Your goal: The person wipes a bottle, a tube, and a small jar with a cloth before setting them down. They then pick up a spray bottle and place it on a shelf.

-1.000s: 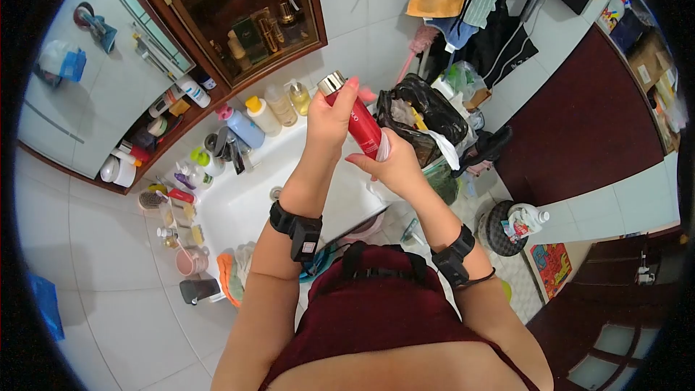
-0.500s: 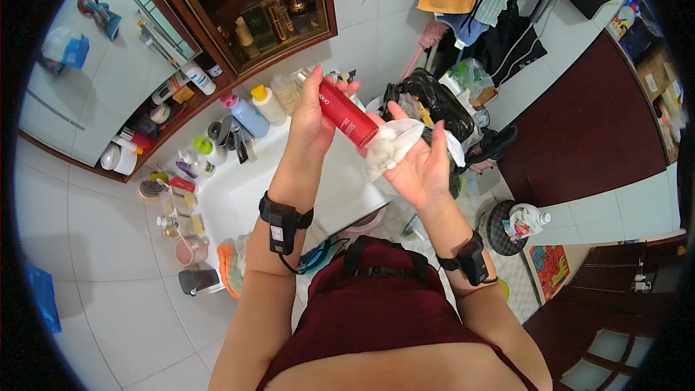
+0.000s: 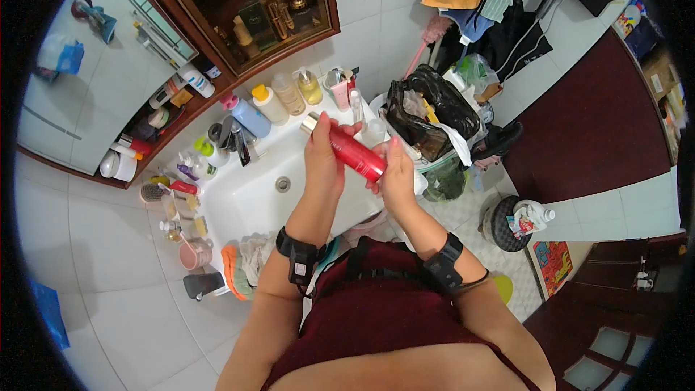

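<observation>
A red bottle (image 3: 356,153) with a gold cap lies slanted across both hands above the sink's front edge. My left hand (image 3: 323,156) is wrapped round its upper part, just below the cap. At the bottle's base, my right hand (image 3: 396,177) is closed, with its fingers against the bottom end. A piece of white cloth (image 3: 420,183) shows beside the right hand; most of it is hidden behind the fingers.
Beneath my hands is a white sink (image 3: 271,210), with several bottles (image 3: 269,105) along its back rim. A bin lined with a black bag (image 3: 434,112) stands to the right. A wall cabinet (image 3: 282,58) hangs above, and folded cloths (image 3: 242,268) lie at the sink's left front.
Both hands have come down and nearer to my body with the red bottle. My right hand, earlier spread flat under the white cloth, has closed around the bottle's lower end.
</observation>
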`<state>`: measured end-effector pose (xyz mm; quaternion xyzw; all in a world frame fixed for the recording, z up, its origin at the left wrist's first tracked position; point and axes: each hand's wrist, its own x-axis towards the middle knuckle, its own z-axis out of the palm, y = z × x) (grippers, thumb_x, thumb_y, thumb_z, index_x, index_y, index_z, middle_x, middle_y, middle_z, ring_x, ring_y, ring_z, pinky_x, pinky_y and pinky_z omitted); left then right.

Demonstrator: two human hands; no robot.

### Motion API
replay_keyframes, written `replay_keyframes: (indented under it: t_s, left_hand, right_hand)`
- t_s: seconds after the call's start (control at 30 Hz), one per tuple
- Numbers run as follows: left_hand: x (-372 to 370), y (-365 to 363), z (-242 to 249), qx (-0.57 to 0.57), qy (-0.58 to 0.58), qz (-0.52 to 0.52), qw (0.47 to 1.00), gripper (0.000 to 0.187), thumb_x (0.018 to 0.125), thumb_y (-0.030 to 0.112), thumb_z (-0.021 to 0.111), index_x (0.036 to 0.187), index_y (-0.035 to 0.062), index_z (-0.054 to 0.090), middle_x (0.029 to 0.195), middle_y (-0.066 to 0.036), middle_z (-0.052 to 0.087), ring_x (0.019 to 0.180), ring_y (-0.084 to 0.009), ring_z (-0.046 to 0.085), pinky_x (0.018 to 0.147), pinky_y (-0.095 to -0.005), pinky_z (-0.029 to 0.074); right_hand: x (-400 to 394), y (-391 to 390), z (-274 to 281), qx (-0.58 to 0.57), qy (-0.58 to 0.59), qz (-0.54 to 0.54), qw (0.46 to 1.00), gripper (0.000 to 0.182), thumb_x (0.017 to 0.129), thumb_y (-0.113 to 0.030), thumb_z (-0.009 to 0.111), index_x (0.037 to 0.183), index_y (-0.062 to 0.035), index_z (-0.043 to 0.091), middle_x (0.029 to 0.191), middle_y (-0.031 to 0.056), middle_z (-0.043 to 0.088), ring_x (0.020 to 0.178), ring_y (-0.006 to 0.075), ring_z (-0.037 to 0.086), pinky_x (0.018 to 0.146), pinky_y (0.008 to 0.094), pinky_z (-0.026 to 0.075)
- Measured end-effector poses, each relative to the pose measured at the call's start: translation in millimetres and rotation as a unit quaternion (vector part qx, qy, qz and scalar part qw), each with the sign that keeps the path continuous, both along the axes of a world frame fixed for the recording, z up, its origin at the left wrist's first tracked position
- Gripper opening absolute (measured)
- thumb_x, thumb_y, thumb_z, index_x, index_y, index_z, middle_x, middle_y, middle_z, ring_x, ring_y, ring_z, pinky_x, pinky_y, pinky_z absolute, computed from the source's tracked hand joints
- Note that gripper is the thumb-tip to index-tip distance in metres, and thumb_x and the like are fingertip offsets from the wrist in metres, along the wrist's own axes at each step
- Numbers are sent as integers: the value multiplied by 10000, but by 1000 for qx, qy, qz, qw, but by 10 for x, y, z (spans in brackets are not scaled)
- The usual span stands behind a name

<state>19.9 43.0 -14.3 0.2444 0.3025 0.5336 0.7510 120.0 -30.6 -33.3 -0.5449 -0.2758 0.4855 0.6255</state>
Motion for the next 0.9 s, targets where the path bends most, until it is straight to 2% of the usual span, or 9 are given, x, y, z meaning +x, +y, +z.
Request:
replay_keyframes:
  t_s: [0.13,0.2,0.23,0.33,0.43,0.63,0.73,0.77,0.9]
  left_hand:
    - [-249,-112,-40,58,78,-87,991,202,910,260,512,926,59,517,870,-115,605,1044,-301,549,907,-415,411]
    - [-281,-157,-134,153,210,-109,959,212,902,214,511,1020,38,527,986,-131,614,1108,-304,515,983,-416,358]
    - [-304,-41,-268,402,340,-77,847,340,864,144,536,1172,9,482,1157,-114,572,1189,-298,453,1063,-401,240]
    - [-302,-87,-281,443,437,36,782,400,825,116,569,1198,7,470,1169,-83,560,1219,-269,417,1066,-384,214]
    - [-378,38,-293,404,441,94,795,391,782,114,616,1144,20,505,1203,-97,512,1250,-302,361,1039,-391,241]
    - [-611,400,-602,289,371,93,878,316,828,91,582,1131,33,516,1121,-115,496,1086,-214,464,931,-319,347]
    - [-682,743,-865,307,424,121,843,244,876,94,540,1100,12,485,965,-64,522,844,-125,496,824,-271,409]
    - [-679,901,-987,303,410,133,850,314,801,103,638,1058,-5,493,1009,-109,475,935,-219,481,854,-325,381]
    - [-587,1532,-1120,381,473,91,789,376,775,146,689,1059,-10,500,970,-137,461,869,-271,492,800,-365,408]
  right_hand:
    - [122,135,-304,20,82,71,994,534,960,-491,253,922,-34,527,747,95,606,580,160,591,505,278,480]
    - [124,195,-240,67,165,128,976,548,959,-494,258,1124,-28,496,974,96,604,865,192,597,768,309,478]
    - [31,237,-106,80,169,134,973,560,960,-493,256,1174,-25,478,1016,99,595,921,197,584,821,313,459]
    - [-154,341,-194,98,62,177,977,527,978,-420,279,1283,-16,425,1118,102,558,1054,181,521,931,300,386]
    - [-334,324,-409,159,-100,172,967,403,976,-310,352,1227,-16,468,1043,108,582,961,159,555,868,276,418]
    - [-628,273,-712,0,-6,218,976,280,921,-196,501,1117,5,496,886,83,591,705,134,599,595,264,500]
    - [-632,300,-878,-82,-102,232,964,271,896,-172,544,1108,-6,510,880,70,597,656,124,593,551,260,503]
    - [-640,293,-944,-96,-85,237,963,263,894,-172,548,1100,-12,517,879,65,598,649,122,591,553,258,502]
    - [-655,183,-1236,-127,-18,223,966,226,889,-169,559,1066,-29,543,895,45,598,647,112,588,559,248,496]
